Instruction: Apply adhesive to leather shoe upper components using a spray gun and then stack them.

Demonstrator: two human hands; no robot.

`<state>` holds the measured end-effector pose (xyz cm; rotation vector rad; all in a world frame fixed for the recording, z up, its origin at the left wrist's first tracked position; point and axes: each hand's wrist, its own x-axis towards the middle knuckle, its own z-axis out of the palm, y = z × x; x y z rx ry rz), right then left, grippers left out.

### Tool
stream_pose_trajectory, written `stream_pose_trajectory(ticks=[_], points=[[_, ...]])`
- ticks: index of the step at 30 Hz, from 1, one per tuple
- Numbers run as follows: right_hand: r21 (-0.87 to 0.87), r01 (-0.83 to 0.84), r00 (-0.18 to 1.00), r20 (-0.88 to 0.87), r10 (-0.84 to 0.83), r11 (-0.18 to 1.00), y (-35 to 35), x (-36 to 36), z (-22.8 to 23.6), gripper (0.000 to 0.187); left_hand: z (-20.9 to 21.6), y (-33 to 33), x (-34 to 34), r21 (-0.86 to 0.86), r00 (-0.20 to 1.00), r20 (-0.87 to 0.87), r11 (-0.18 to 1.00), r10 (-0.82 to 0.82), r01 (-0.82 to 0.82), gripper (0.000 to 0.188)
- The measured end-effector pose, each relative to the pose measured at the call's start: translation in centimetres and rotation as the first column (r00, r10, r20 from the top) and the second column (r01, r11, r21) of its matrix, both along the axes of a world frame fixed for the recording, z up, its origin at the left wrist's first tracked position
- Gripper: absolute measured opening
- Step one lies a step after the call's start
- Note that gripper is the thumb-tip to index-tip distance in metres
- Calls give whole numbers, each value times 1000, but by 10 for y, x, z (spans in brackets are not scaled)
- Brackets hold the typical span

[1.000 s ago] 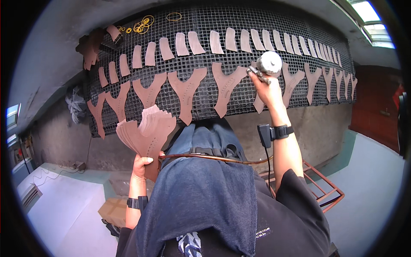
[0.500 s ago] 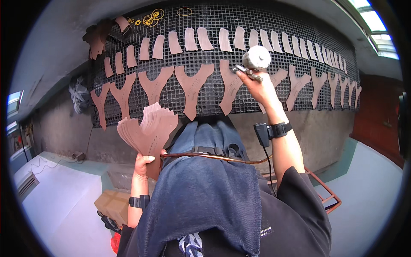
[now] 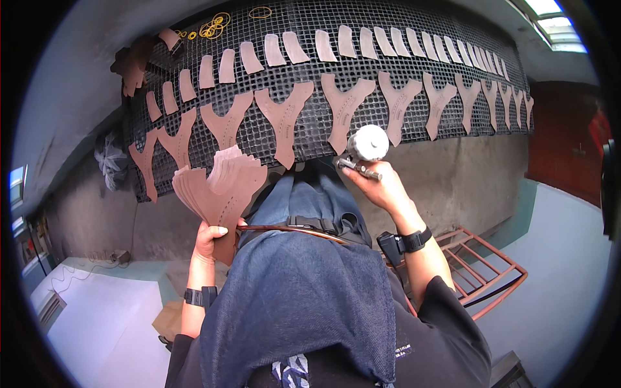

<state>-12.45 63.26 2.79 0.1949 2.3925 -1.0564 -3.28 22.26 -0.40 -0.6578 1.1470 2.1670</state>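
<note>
My left hand (image 3: 208, 239) is closed around the narrow end of a fanned stack of brown Y-shaped leather pieces (image 3: 223, 187), thumb on top. My right hand (image 3: 381, 184) grips a spray gun (image 3: 359, 169) with a round white cup (image 3: 369, 142), held in front of my body, just short of the mesh rack's near edge. On the black mesh rack (image 3: 310, 145) lies a near row of Y-shaped pieces, among them one leather piece (image 3: 346, 107) just beyond the gun. Small curved strips (image 3: 294, 48) form a row behind them.
Yellow rings (image 3: 217, 24) and a dark brown bundle (image 3: 134, 64) lie at the rack's far left. A reddish metal frame (image 3: 482, 271) stands at my right. A brown hose (image 3: 310, 233) crosses my waist. A cardboard box (image 3: 168, 318) sits low on the left.
My right hand has drawn the spray gun back from over the rack toward my body. The left hand still holds the stack. The view has shifted slightly.
</note>
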Motion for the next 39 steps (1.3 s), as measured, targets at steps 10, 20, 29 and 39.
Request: stream_pose_trajectory(ticks=[10, 20, 29, 39], points=[[81, 120, 989, -92, -113, 989, 20, 4, -6, 31, 6, 15, -13, -45, 999, -33, 999, -7, 5, 64], [102, 187, 961, -227, -161, 977, 59, -80, -24, 35, 10, 46, -26, -69, 998, -46, 997, 38, -41, 56], [73, 268, 901, -371, -224, 961, 123, -151, -55, 40, 19, 76, -36, -88, 996, 17, 993, 85, -84, 58], [-76, 282, 848, -447, -285, 956, 73, -145, -32, 34, 22, 47, -36, -58, 990, -8, 988, 142, -143, 62]])
